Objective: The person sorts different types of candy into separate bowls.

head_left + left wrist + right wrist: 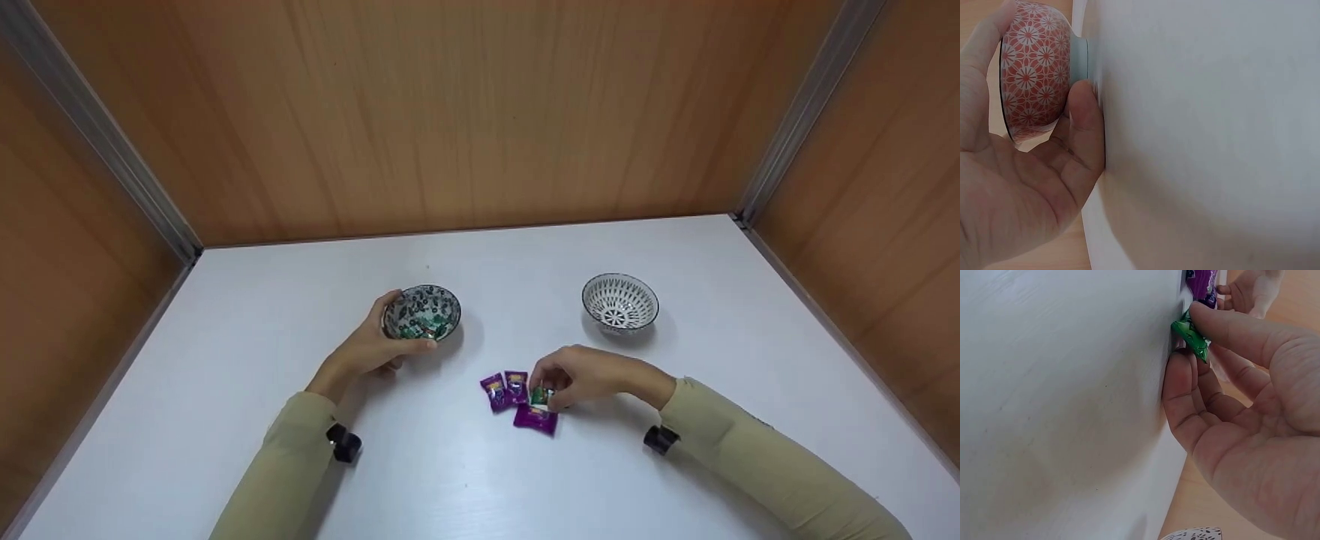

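My left hand (pixel 377 345) grips a bowl (pixel 422 307) by its side, thumb at the rim and fingers round the far side and underneath. Outside, the bowl (pixel 1036 70) has a red and white flower pattern; its inside is dark-patterned, with green-wrapped candies (pixel 429 327) at the bottom. A green-wrapped candy (pixel 1193 337) is pinched between the thumb and fingers of my right hand (pixel 589 373), low over the table. Purple-wrapped candies (pixel 536 418) lie beside that hand, two side by side and one nearer me.
A second bowl (pixel 619 303), white with a black pattern, stands on the white table (pixel 420 480) behind and to the right of my right hand. Wooden panels (pixel 465 112) enclose the table at the back and both sides.
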Available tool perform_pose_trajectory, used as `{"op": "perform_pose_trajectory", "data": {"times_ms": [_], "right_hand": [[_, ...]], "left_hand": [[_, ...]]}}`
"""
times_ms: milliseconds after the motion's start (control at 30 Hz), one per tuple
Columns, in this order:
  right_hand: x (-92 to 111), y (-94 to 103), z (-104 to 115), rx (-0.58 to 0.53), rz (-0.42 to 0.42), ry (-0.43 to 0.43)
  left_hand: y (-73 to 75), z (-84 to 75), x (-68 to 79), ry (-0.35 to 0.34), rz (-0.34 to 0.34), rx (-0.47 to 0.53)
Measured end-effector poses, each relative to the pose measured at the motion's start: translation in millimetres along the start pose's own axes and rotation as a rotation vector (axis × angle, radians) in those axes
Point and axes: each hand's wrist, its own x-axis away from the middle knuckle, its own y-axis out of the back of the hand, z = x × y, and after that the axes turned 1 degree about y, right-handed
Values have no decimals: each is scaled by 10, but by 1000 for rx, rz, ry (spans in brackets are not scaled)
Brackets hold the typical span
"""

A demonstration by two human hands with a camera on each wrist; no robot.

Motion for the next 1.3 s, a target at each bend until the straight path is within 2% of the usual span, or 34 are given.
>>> {"op": "perform_pose_trajectory", "data": {"times_ms": [367, 733, 1133, 1300], "right_hand": [[8, 17, 0, -5, -12, -16], [-8, 12, 22, -1, -3, -33], [-41, 28, 49, 13, 13, -25], [-43, 95, 128, 20, -27, 15]], "left_hand": [[-5, 8, -22, -17, 1, -12], [22, 27, -12, -7, 14, 15], [5, -2, 12, -2, 9, -7], [-6, 11, 8, -6, 3, -6]]}}
